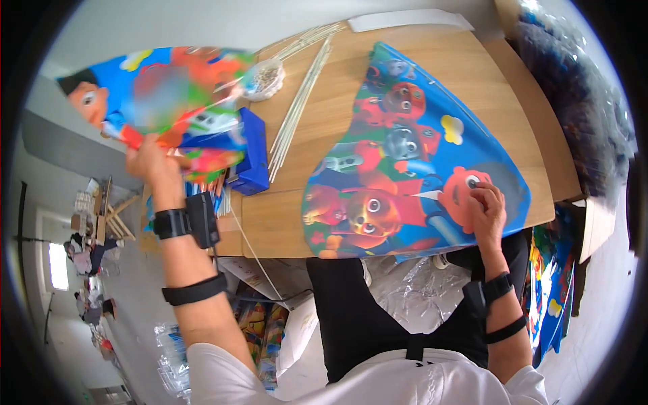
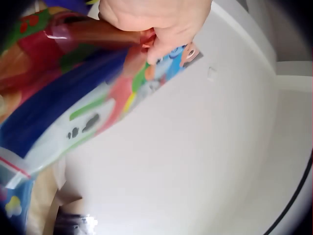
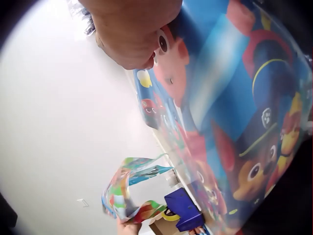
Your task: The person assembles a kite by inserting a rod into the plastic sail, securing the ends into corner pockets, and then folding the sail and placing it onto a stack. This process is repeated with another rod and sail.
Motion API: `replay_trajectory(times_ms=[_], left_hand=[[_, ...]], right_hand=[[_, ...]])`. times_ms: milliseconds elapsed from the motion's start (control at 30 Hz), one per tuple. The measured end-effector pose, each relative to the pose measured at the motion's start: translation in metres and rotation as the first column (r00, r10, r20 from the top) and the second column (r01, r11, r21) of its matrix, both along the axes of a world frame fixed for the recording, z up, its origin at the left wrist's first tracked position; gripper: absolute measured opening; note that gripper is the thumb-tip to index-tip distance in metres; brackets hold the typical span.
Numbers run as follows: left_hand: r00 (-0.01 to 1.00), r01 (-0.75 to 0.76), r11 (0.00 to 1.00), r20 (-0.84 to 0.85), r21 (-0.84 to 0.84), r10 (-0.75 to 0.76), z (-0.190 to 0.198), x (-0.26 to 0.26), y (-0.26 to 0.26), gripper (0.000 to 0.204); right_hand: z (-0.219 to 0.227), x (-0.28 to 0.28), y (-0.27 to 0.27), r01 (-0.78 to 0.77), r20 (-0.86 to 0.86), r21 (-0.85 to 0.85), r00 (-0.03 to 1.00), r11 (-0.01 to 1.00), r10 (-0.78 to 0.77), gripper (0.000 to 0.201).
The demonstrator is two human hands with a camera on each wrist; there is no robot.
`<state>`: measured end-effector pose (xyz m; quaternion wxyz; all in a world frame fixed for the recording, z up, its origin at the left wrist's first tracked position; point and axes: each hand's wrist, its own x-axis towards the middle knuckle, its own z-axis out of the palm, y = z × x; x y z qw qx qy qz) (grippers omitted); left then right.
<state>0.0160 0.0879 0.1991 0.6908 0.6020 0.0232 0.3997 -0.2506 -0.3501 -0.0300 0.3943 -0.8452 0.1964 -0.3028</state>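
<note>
My left hand (image 1: 150, 162), raised at the left, pinches the edge of a cartoon-printed kite sail (image 1: 121, 84). That sail is blurred and hangs in folds; in the left wrist view, thumb and fingers grip its bunched edge. A second printed kite sail (image 1: 412, 172), blue with cartoon dogs and a boy's face, lies spread on the table before me. On the boy's face, my right hand (image 1: 489, 212) has its fingers bent and pinches the sail near its right-hand corner. Part of the fingertips is hidden in the right wrist view.
Long thin rods (image 1: 300, 108) lie on the wooden table (image 1: 324, 223). A bowl of small parts (image 1: 264, 79) and a blue bin (image 1: 251, 152) stand at the left. Plastic-wrapped bundles (image 1: 574, 88) are piled at the right. More printed sheets (image 1: 553, 290) hang beside the table.
</note>
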Motion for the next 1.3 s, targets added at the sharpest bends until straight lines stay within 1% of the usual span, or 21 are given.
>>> replay_trajectory(times_ms=[33,67,100,133,233,267,333,367,433,467,533,600,700,800,900,967,1000,1033,1100,1167,1300], left_hand=[[0.959,-0.271,0.905,0.171,0.328,0.226,0.001,0.005,0.027,0.033],[0.955,-0.284,0.902,0.175,0.325,0.238,0.004,0.004,0.054,0.033],[0.842,-0.529,0.594,0.292,0.606,0.453,0.006,-0.003,0.078,0.034],[0.676,-0.644,0.147,0.468,0.751,0.569,0.005,-0.009,0.099,0.034],[0.682,-0.519,-0.075,0.466,0.851,0.564,-0.009,-0.020,0.136,0.035],[0.677,-0.520,-0.076,0.465,0.851,0.571,-0.018,-0.022,0.143,0.035],[0.712,-0.141,-0.170,0.219,0.975,0.667,-0.041,-0.025,0.151,0.035],[0.708,-0.140,-0.168,0.217,0.976,0.672,-0.051,-0.025,0.153,0.035],[0.592,0.237,-0.150,-0.021,0.960,0.805,-0.074,-0.023,0.157,0.039],[0.590,0.241,-0.146,-0.025,0.960,0.807,-0.097,-0.018,0.173,0.039],[0.667,0.344,0.102,-0.319,0.933,0.673,-0.142,-0.008,0.209,0.044],[0.614,0.367,0.196,-0.395,0.909,0.683,-0.148,-0.012,0.194,0.049],[0.754,0.116,0.303,-0.283,0.946,0.593,-0.137,-0.019,0.175,0.033],[0.733,0.293,0.430,-0.489,0.854,0.472,-0.118,-0.047,0.149,0.023],[0.734,0.446,0.467,-0.611,0.764,0.298,-0.095,-0.110,0.074,0.015],[0.743,0.600,0.391,-0.668,0.698,0.051,-0.090,-0.131,0.024,0.014],[0.677,0.702,0.328,-0.736,0.632,-0.033,-0.093,-0.136,0.002,0.022],[0.544,0.786,0.429,-0.827,0.444,-0.141,-0.089,-0.147,-0.032,0.041],[0.777,0.625,0.193,-0.579,0.757,-0.246,-0.127,-0.142,-0.070,0.053],[0.817,0.577,0.277,-0.546,0.768,-0.187,-0.149,-0.123,-0.101,0.060],[0.841,0.416,0.366,-0.506,0.832,0.193,-0.186,-0.039,-0.107,0.042]], right_hand=[[0.000,0.000,0.000,-0.006,-0.003,0.009,1.000,1.000,0.006,0.013],[-0.001,0.000,-0.001,-0.009,-0.006,0.019,1.000,1.000,0.009,0.013],[-0.002,0.000,0.000,-0.006,-0.004,0.003,1.000,1.000,0.006,0.013],[-0.002,0.001,0.001,-0.016,0.001,0.001,1.000,1.000,0.016,0.013],[-0.001,0.001,0.004,-0.001,-0.026,-0.041,1.000,0.999,0.000,0.012],[-0.001,0.002,0.005,-0.008,-0.025,-0.044,1.000,0.999,0.007,0.012],[0.000,0.003,0.006,0.014,-0.031,-0.018,0.999,1.000,-0.014,0.012],[0.000,0.003,0.007,0.013,-0.031,-0.002,0.999,1.000,-0.013,0.011],[0.000,0.003,0.007,0.006,-0.035,-0.016,0.999,1.000,-0.007,0.011],[-0.001,0.003,0.006,0.005,-0.040,-0.026,0.999,1.000,-0.006,0.011],[-0.002,0.003,0.006,-0.008,-0.046,-0.009,0.999,1.000,0.008,0.011],[-0.002,0.003,0.005,-0.011,-0.041,-0.005,0.999,1.000,0.011,0.011],[-0.002,0.004,0.006,-0.007,-0.041,-0.006,0.999,1.000,0.007,0.010],[-0.003,0.005,0.005,-0.006,-0.047,-0.048,0.999,0.999,0.004,0.010],[-0.004,0.005,0.005,0.005,-0.041,-0.042,0.999,0.999,-0.006,0.009],[-0.001,0.005,0.007,0.012,-0.047,-0.041,0.999,0.999,-0.014,0.009],[0.000,0.006,0.009,0.016,-0.049,-0.039,0.999,0.999,-0.018,0.008],[0.001,0.006,0.010,0.016,-0.044,-0.047,0.999,0.999,-0.018,0.008],[0.002,0.006,0.009,0.015,-0.048,-0.077,0.999,0.997,-0.019,0.008],[0.003,0.006,0.010,0.015,-0.041,-0.112,0.999,0.994,-0.020,0.008],[0.004,0.006,0.009,0.014,-0.030,-0.130,0.999,0.991,-0.018,0.008]])
